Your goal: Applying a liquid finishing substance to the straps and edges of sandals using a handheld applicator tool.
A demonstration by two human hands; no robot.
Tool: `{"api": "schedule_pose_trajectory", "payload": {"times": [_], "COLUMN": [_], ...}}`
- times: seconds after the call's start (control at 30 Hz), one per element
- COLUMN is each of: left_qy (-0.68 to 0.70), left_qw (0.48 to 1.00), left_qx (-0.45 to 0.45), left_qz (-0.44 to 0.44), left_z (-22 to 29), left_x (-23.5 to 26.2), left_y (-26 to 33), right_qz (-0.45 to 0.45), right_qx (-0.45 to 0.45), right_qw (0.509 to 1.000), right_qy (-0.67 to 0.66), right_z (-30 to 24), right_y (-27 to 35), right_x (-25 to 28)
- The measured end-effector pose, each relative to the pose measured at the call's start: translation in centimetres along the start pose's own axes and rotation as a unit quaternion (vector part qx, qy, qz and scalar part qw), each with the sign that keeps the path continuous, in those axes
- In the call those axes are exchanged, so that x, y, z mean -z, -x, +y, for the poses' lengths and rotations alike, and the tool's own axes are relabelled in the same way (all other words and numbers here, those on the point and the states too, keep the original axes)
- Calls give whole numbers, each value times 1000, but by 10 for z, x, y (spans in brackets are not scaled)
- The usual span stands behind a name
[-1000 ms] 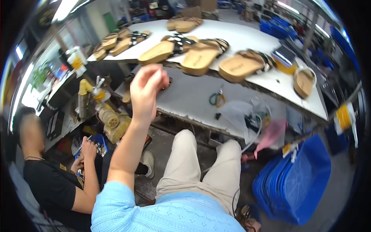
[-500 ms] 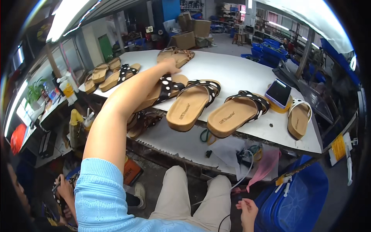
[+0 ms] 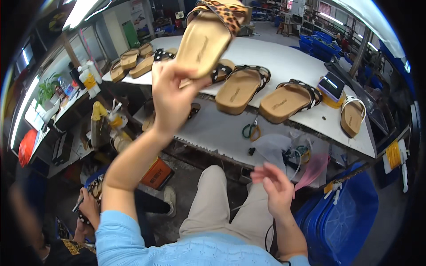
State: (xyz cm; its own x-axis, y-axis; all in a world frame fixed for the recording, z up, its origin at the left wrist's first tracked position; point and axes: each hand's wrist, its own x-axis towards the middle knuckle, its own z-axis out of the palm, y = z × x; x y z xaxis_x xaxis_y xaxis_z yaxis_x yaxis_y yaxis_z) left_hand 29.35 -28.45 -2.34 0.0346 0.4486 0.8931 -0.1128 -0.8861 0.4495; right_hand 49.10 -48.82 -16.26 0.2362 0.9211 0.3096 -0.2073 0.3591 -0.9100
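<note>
While a co-worker's hands [image 3: 90,208] grip a slim dark object low to the left of a white-topped workbench [image 3: 277,57], a person in a pale blue knitted top [image 3: 208,252] holds up a tan-footbed sandal with crossed leopard-print straps [image 3: 199,48] above that bench. The person's left hand [image 3: 175,91] pinches the sandal by its heel end, thumb and bent fingers closing on it, so that it stands tilted, straps uppermost and footbed turned toward the person. The right hand [image 3: 276,188], held below the bench's front edge and over beige trousers [image 3: 206,195], has its fingers loosely bent and spread from the thumb. Along the bench's front edge rest a tan sandal with white-dotted black straps [image 3: 235,93] and, just beside it, a second of the same design [image 3: 284,104]; toward the bench's right end, a phone in a lilac case [image 3: 332,85] leans on a round yellow object, near a small tan sandal with a white strap [image 3: 352,119]. More tan sandals [image 3: 129,58] crowd the bench's left end. On a grey shelf [image 3: 213,144] beneath the bench lie scissors with green and orange handles [image 3: 251,128], a clear plastic bag [image 3: 269,147] and a pink plastic bag [image 3: 315,170]; below the bench's right end, deep blue plastic tubs [image 3: 348,217] stand nested.
</note>
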Motion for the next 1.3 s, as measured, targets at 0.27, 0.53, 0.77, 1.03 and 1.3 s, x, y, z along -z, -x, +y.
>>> {"api": "schedule_pose_trajectory", "payload": {"times": [0.27,0.53,0.77,1.03,1.3], "left_qy": [-159,422,412,412,523], "left_qw": [979,776,740,748,698], "left_qx": [-111,468,532,512,484], "left_qz": [-70,-6,-8,-86,66], "left_z": [101,84,91,75,50], "left_x": [11,14,0,10,24], "left_y": [209,239,243,250,215], "right_qz": [-23,-75,-127,-89,-117], "right_qx": [-62,-251,-340,-295,-257], "right_qw": [998,931,910,940,958], "right_qy": [12,-253,-199,-143,-52], "right_z": [-15,21,32,39,40], "right_y": [24,70,88,102,96], "right_x": [-82,-56,-46,-45,-44]}}
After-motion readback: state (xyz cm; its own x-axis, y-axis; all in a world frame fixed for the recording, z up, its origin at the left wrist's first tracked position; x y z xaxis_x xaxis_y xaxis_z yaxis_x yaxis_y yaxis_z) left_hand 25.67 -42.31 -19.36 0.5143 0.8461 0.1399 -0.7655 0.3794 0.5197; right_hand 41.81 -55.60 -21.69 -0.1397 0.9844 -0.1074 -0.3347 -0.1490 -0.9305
